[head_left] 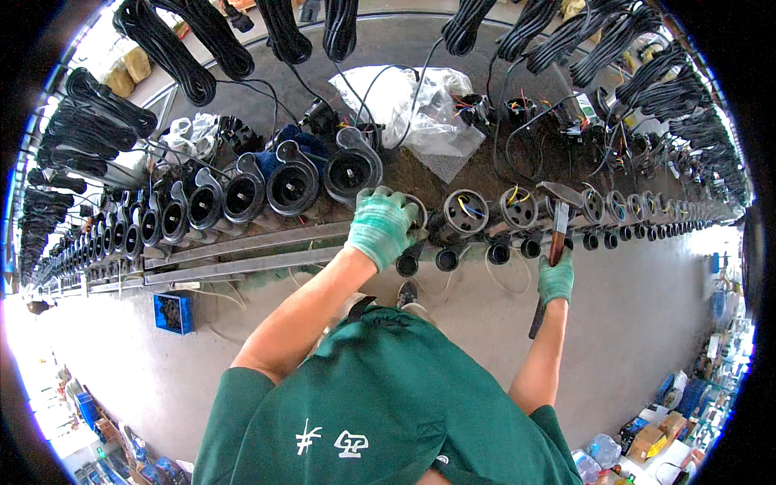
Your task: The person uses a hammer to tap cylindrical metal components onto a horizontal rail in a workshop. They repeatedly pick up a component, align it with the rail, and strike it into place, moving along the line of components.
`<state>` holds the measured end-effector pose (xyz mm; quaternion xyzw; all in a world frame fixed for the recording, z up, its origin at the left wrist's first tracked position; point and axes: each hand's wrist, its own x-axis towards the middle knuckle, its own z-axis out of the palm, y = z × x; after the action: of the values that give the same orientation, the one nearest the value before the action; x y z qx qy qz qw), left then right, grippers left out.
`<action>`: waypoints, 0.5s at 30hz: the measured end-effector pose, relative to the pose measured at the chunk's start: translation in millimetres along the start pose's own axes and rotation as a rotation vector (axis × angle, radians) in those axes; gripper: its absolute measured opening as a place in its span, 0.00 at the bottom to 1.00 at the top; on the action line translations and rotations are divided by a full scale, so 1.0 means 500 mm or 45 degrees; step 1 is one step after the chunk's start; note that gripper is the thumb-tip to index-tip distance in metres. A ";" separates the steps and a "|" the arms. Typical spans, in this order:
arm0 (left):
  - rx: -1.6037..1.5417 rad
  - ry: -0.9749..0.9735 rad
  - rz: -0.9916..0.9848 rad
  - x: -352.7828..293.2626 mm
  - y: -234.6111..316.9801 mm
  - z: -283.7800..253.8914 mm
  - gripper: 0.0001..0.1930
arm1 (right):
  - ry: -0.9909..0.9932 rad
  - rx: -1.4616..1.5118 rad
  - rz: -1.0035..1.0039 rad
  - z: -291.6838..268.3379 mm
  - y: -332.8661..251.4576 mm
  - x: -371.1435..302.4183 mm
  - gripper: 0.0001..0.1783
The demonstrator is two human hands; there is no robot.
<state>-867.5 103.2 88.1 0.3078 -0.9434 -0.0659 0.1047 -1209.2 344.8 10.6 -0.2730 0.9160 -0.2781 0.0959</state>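
Observation:
My left hand [381,226], in a green knit glove, is closed round the side of a black cylindrical housing [419,212] in the row on the bench; the glove hides part of it. My right hand [556,279], gloved alike, grips a hammer [558,230] by its brown and black handle. The hammer's metal head [562,193] is up, close to the row. Right of my left hand stands an open housing with yellow and blue wires [466,207]. On the left side, black housings with hooked tops [293,186] stand in line.
Bundles of black cable [339,31] hang along the far side. A clear plastic bag [420,101] lies on the dark bench [453,164] among loose wired parts. Metal rails [250,263] run along the bench's near edge. A blue crate [173,314] stands on the floor, lower left.

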 end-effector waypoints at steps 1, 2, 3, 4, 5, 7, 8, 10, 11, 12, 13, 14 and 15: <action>0.003 -0.028 0.004 0.005 0.005 -0.002 0.18 | 0.169 -0.106 -0.258 0.002 0.009 -0.002 0.25; 0.007 -0.057 0.008 0.009 0.008 -0.002 0.16 | 0.043 0.100 -0.091 -0.008 0.020 -0.002 0.24; -0.012 -0.009 0.011 -0.006 -0.002 0.005 0.14 | -0.113 0.300 0.061 -0.036 -0.040 -0.023 0.22; -0.017 -0.049 -0.013 -0.021 -0.007 0.007 0.14 | -0.257 0.496 0.224 -0.059 -0.089 -0.045 0.21; -0.026 -0.089 -0.022 -0.029 -0.011 0.011 0.13 | -0.282 0.657 0.201 -0.066 -0.117 -0.073 0.21; -0.106 -0.060 0.035 -0.043 -0.022 0.018 0.10 | -0.314 0.978 0.152 -0.082 -0.143 -0.135 0.20; -0.115 -0.042 0.061 -0.051 -0.024 0.018 0.10 | -0.460 1.273 0.116 -0.070 -0.121 -0.149 0.22; -0.139 -0.006 0.118 -0.064 -0.020 0.005 0.10 | -0.636 1.267 -0.015 -0.082 -0.198 -0.189 0.16; -0.128 0.042 0.143 -0.071 -0.020 0.011 0.10 | -0.683 1.205 -0.009 -0.076 -0.224 -0.202 0.14; -0.114 0.093 0.164 -0.079 -0.023 0.023 0.10 | -0.733 1.142 -0.008 -0.068 -0.250 -0.211 0.11; -0.105 0.141 0.191 -0.085 -0.024 0.031 0.11 | -0.746 0.821 -0.161 -0.075 -0.289 -0.221 0.08; -0.109 0.177 0.192 -0.096 -0.021 0.034 0.11 | -0.804 0.681 -0.267 -0.069 -0.309 -0.225 0.07; -0.116 0.216 0.204 -0.105 -0.016 0.035 0.12 | -0.795 0.536 -0.338 -0.058 -0.333 -0.233 0.09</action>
<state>-825.9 129.3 61.3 0.2309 -0.9487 -0.0738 0.2027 -1047.2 306.3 130.8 -0.4347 0.7225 -0.3735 0.3866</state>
